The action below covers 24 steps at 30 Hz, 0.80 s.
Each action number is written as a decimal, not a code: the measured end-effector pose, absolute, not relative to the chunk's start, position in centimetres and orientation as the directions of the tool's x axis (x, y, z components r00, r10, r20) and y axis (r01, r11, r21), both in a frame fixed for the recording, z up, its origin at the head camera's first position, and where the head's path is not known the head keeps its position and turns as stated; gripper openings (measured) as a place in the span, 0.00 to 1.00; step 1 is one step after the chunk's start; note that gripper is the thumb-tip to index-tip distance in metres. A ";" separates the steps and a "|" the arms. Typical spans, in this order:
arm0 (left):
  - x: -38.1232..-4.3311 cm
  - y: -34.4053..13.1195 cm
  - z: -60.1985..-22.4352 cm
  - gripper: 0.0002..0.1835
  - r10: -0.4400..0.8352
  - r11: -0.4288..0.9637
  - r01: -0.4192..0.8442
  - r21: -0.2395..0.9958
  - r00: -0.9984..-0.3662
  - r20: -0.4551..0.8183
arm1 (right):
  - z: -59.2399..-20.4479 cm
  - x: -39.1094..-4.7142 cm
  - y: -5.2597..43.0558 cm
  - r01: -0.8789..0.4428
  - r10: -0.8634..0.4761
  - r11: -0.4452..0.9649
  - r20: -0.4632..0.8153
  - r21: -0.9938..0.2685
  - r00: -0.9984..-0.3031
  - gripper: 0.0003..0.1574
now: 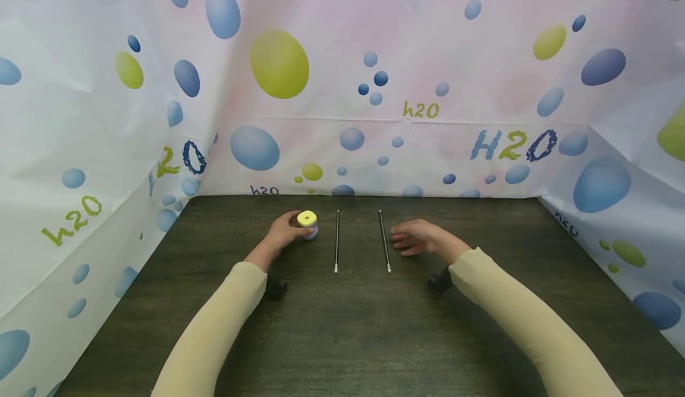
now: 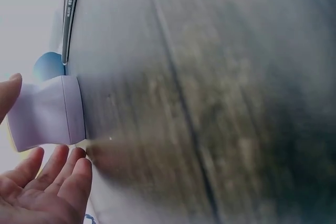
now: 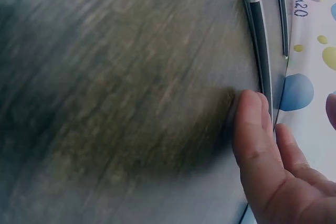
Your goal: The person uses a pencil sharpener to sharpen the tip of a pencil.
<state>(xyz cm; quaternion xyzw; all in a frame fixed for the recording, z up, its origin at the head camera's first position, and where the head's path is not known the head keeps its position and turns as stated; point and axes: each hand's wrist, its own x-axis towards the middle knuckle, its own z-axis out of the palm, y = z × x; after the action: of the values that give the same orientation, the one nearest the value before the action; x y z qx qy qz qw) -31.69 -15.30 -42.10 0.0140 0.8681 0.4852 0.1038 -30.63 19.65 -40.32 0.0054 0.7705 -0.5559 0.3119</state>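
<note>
A small lilac pencil sharpener (image 1: 310,232) with a yellow top, a dark spot in its middle, stands upright on the dark table. My left hand (image 1: 285,230) holds it from the left, thumb across the near side and fingers behind. In the left wrist view, fingertips meet the lilac wall (image 2: 44,111). Two dark pencils with white ends lie apart: the left pencil (image 1: 337,241) just right of the sharpener, the right pencil (image 1: 384,241) beside my right hand (image 1: 423,238). That hand holds nothing, its fingers loosely extended; in the right wrist view the fingertips (image 3: 251,100) overlap the near pencil (image 3: 261,40).
The wood-grain table (image 1: 348,331) runs back to a white sheet (image 1: 407,171) printed with blue and green drops, which also rises along both sides. Dark wrist straps (image 1: 276,288) show beneath the cream sleeves (image 1: 214,325).
</note>
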 end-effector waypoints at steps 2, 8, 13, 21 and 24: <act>-31.7 -15.2 -42.0 0.39 0.115 0.535 -0.084 0.841 -0.979 -0.170 | -40.3 -30.7 19.6 0.356 -0.339 0.386 -0.490 -0.851 -0.803 0.36; -31.7 -15.1 -42.0 0.38 0.097 0.552 -0.096 0.828 -0.979 -0.178 | -40.4 -30.8 19.1 0.351 -0.339 0.412 -0.499 -0.841 -0.798 0.34; -31.6 -15.1 -41.8 0.36 0.106 0.563 -0.081 0.823 -0.980 -0.169 | -40.3 -31.0 18.8 0.350 -0.326 0.436 -0.508 -0.829 -0.797 0.33; -31.6 -15.0 -41.6 0.35 0.097 0.576 -0.079 0.814 -0.982 -0.164 | -40.4 -31.4 18.3 0.352 -0.282 0.450 -0.504 -0.821 -0.816 0.32; -31.7 -15.0 -41.5 0.35 0.089 0.589 -0.080 0.804 -0.982 -0.164 | -40.4 -31.5 17.9 0.362 -0.251 0.450 -0.504 -0.817 -0.826 0.32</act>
<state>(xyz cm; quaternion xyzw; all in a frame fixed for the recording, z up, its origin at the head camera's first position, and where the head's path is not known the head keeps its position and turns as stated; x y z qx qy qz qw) -31.70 -15.04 -41.52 0.0025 0.8865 0.4532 0.0937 -31.53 17.94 -40.38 0.0347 0.7995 -0.5233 0.2927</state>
